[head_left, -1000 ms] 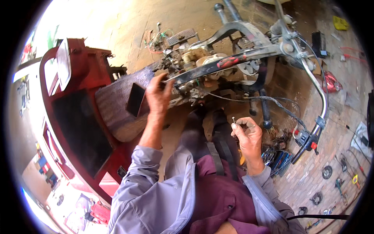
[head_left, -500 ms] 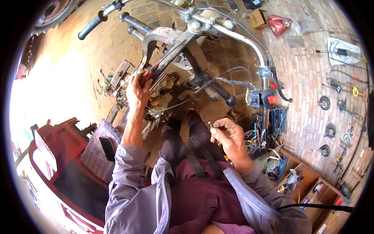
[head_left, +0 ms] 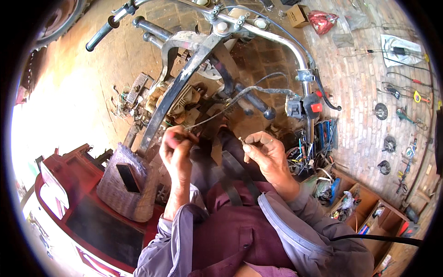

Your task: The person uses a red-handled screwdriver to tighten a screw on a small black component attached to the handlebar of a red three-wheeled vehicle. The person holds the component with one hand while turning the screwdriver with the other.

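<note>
In front of my lap, my left hand (head_left: 176,150) is closed round a red-handled tool (head_left: 173,139), which looks like a screwdriver; motion smears it. To its right, my right hand (head_left: 266,154) pinches a small screw (head_left: 242,140) between thumb and fingertips. The two hands are apart. Beyond them stands a bare motorcycle frame (head_left: 184,76), its dark tube running down beside my left hand. The engine (head_left: 182,102) sits under that tube. A thin grey cable (head_left: 210,119) hangs from the handlebar (head_left: 293,44) toward my left hand.
At my left are a red cabinet (head_left: 76,173), and a woven pad (head_left: 113,194) with a phone (head_left: 128,177) on it. Tools (head_left: 323,138) and a wooden compartment box (head_left: 369,210) stand at my right. Parts and cables lie on the brick surface (head_left: 355,83) farther right.
My left hand has come down and right, away from the frame tube, bringing the red-handled tool nearer my right hand. The right hand has shifted slightly left, still holding the screw.
</note>
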`<state>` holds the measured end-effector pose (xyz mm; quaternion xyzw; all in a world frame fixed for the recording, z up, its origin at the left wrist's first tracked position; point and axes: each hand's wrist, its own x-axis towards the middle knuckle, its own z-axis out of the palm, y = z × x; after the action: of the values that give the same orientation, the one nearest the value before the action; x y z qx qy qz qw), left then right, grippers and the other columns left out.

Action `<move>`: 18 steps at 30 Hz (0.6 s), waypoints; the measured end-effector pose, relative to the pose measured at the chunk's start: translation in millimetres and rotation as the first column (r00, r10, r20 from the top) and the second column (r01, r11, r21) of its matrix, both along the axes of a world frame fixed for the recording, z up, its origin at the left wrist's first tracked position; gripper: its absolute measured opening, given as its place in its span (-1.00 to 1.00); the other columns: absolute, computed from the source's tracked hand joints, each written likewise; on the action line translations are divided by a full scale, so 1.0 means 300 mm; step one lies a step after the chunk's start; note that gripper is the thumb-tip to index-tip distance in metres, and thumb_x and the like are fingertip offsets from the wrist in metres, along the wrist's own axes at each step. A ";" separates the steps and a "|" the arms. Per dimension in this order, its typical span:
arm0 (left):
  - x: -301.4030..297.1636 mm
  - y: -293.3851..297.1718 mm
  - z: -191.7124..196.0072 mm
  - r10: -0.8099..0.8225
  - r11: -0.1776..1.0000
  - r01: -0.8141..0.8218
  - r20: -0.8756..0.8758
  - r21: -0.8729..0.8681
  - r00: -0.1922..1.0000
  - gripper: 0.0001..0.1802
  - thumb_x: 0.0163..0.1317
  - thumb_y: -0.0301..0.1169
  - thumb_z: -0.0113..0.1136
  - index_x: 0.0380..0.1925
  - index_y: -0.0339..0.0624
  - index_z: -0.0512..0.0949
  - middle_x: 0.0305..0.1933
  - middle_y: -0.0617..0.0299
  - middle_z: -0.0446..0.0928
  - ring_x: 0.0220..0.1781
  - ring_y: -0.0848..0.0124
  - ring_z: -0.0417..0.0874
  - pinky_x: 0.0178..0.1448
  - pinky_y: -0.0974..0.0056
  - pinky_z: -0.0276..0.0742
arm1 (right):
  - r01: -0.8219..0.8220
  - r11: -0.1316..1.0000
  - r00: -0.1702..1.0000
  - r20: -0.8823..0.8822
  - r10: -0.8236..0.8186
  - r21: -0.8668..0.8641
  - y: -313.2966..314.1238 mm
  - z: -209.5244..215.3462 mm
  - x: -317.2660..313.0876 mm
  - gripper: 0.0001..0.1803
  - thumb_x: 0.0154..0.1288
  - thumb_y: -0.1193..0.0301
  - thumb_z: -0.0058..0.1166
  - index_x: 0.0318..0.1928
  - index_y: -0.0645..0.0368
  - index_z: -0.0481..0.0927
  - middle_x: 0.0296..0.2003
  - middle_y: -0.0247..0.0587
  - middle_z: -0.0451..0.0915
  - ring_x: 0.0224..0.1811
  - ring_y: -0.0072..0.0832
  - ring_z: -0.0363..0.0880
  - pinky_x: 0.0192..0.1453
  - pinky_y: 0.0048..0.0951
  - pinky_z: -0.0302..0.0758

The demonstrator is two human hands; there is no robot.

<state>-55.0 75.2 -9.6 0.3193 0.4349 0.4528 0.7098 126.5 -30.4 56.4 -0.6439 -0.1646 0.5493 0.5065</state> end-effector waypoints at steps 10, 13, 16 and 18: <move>0.183 -0.070 0.095 -0.518 0.856 0.516 0.062 0.042 0.853 -0.69 0.01 -0.46 0.47 -0.23 -0.27 0.61 -0.28 0.31 0.58 -0.26 0.56 0.55 -0.14 0.43 0.47 | -0.059 0.998 0.982 0.182 0.054 0.021 -0.030 0.009 0.025 -0.85 0.27 0.60 0.11 -0.14 0.29 0.54 -0.38 -0.38 0.57 -0.40 -0.72 0.51 -0.32 -0.65 0.46; 0.195 -0.061 0.105 -0.572 0.814 0.576 0.068 -0.074 0.818 -0.74 0.04 -0.45 0.45 -0.27 -0.25 0.60 -0.37 0.35 0.56 -0.36 0.61 0.51 -0.29 0.47 0.43 | -0.074 0.997 0.974 0.217 0.069 0.015 -0.044 0.022 0.039 -0.86 0.27 0.60 0.12 -0.15 0.29 0.54 -0.38 -0.37 0.57 -0.40 -0.72 0.51 -0.33 -0.65 0.47; 0.214 -0.068 0.069 -0.559 0.829 0.559 0.045 -0.004 0.828 -0.76 0.05 -0.44 0.44 -0.30 -0.23 0.59 -0.45 0.37 0.53 -0.46 0.63 0.47 -0.40 0.48 0.38 | -0.068 0.998 0.972 0.225 0.062 0.018 -0.042 0.042 0.035 -0.87 0.25 0.59 0.14 -0.18 0.28 0.54 -0.39 -0.36 0.58 -0.42 -0.71 0.51 -0.35 -0.64 0.47; 0.235 -0.071 0.047 -0.536 0.844 0.536 0.072 0.017 0.841 -0.76 0.05 -0.44 0.45 -0.34 -0.23 0.57 -0.49 0.36 0.52 -0.49 0.61 0.48 -0.43 0.47 0.38 | -0.047 0.999 0.970 0.238 0.045 0.006 -0.040 0.060 0.045 -0.87 0.24 0.58 0.16 -0.20 0.27 0.55 -0.39 -0.35 0.58 -0.43 -0.70 0.50 -0.37 -0.64 0.46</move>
<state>15.5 53.9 4.5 0.4095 0.3028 0.2472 0.8243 139.9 -42.6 74.3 -0.6980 -0.2422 0.4789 0.4741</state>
